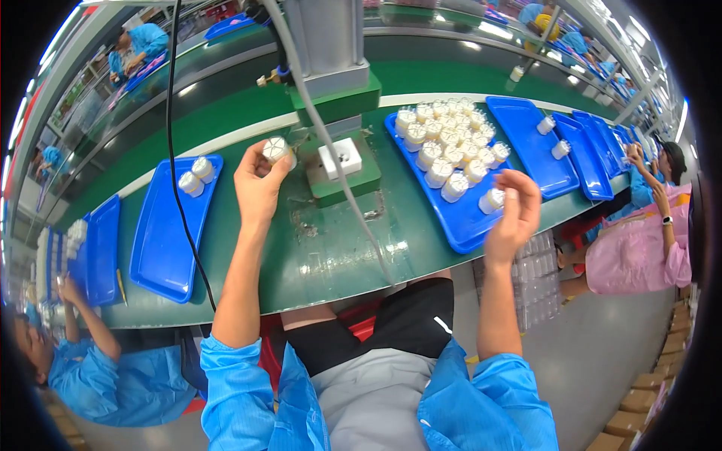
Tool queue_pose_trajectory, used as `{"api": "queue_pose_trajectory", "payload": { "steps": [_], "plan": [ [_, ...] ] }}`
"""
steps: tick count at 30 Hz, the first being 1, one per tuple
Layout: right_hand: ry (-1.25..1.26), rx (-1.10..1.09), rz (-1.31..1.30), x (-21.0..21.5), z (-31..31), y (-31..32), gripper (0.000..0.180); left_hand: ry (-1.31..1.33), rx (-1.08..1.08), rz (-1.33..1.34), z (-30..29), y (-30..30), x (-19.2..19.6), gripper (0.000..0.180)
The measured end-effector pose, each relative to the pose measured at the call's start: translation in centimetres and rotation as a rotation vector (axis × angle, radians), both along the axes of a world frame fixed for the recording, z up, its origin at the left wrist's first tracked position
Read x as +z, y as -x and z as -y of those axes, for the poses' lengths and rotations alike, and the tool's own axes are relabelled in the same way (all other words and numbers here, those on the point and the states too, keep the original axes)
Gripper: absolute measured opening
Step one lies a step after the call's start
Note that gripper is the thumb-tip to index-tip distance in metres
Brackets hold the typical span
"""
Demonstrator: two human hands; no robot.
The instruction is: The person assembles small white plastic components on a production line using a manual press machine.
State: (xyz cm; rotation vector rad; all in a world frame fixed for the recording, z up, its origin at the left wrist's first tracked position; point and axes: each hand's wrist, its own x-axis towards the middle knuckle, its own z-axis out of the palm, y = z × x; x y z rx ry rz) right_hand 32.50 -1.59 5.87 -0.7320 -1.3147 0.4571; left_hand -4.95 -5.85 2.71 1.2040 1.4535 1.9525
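Observation:
My left hand (257, 184) pinches a small, cream-white round piece (275, 149) with a clear outer shell and cross-shaped lines on top. It is just left of a press with a green base (342, 192), where a white block fixture (340, 159) with a hole sits. My right hand (514, 218) is over the near right part of a blue tray (465, 239), its fingers curled but apart. Beside its thumb, a similar piece (492, 200) stands in that tray, with no grip on it that I can see. Several like pieces (450, 137) crowd the tray's far part.
To the left, a blue tray (162, 263) carries two pieces (197, 177). Right of the full tray are more blue trays (519, 124). A grey hose (331, 143) and a black cable (174, 150) hang across the bench. Co-workers sit at both sides.

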Motion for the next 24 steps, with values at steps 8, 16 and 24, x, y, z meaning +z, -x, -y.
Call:
{"api": "queue_pose_trajectory", "payload": {
  "steps": [8, 16, 24],
  "plan": [
    [0.243, -0.170, 0.474, -4.0, -1.6, -5.6, 0.056, 0.347, 0.175, -0.323, 4.7, 4.4, -1.7, 0.041],
    [0.428, -0.067, 0.422, -6.0, -2.2, -6.2, 0.065, 0.430, 0.174, -0.339, 5.4, 3.7, -2.2, 0.049],
    [0.305, 0.013, 0.317, -5.3, -1.6, -6.6, 0.054, 0.243, 0.267, -0.271, 6.9, 5.7, -0.7, 0.050]
  ]
}}
